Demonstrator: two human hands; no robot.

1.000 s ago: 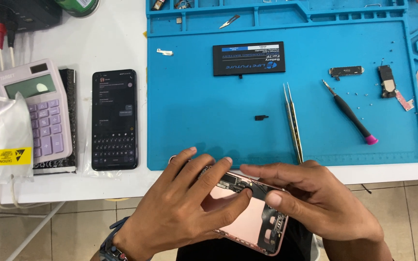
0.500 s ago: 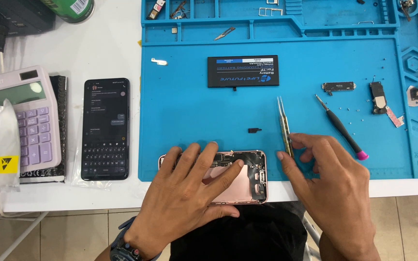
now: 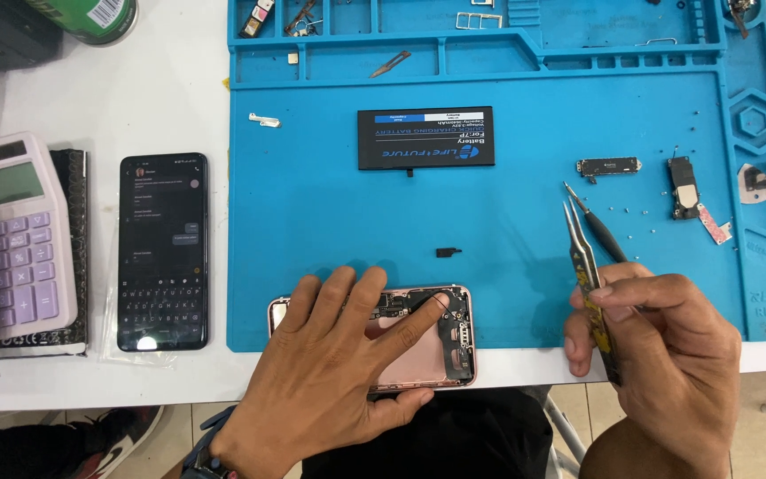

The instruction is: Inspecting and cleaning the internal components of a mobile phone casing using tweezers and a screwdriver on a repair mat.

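Down at the near edge of the blue repair mat [image 3: 312, 222] lies an opened rose-gold phone housing [image 3: 427, 355], its back shell up and its circuit board and small parts exposed along the far and right sides. The left hand [image 3: 330, 381] lies flat across it, fingers spread, with the forefinger pressing onto the board near the housing's upper right corner; nothing is clasped in it. Just right of the housing, the right hand [image 3: 658, 341] pinches a pair of metal tweezers [image 3: 582, 266] together with a black-handled screwdriver [image 3: 600, 232], both tips pointing away from the person over the mat.

Beyond the housing, a small black part [image 3: 448, 252] rests on the mat, and farther back lies a black battery [image 3: 425, 137] with a label. To the far right of the housing sit a narrow black component [image 3: 609, 166], a speaker module [image 3: 684, 188] and scattered tiny screws [image 3: 644, 217]. A metal blade [image 3: 390, 63] lies in the mat's tray row at the far side.

Left of the housing, off the mat on the white table [image 3: 161, 98], a black smartphone [image 3: 163, 250] shows a lit chat screen with keyboard. Farther left is a lilac calculator [image 3: 11, 235], and a green can [image 3: 90, 16] stands at the far corner.
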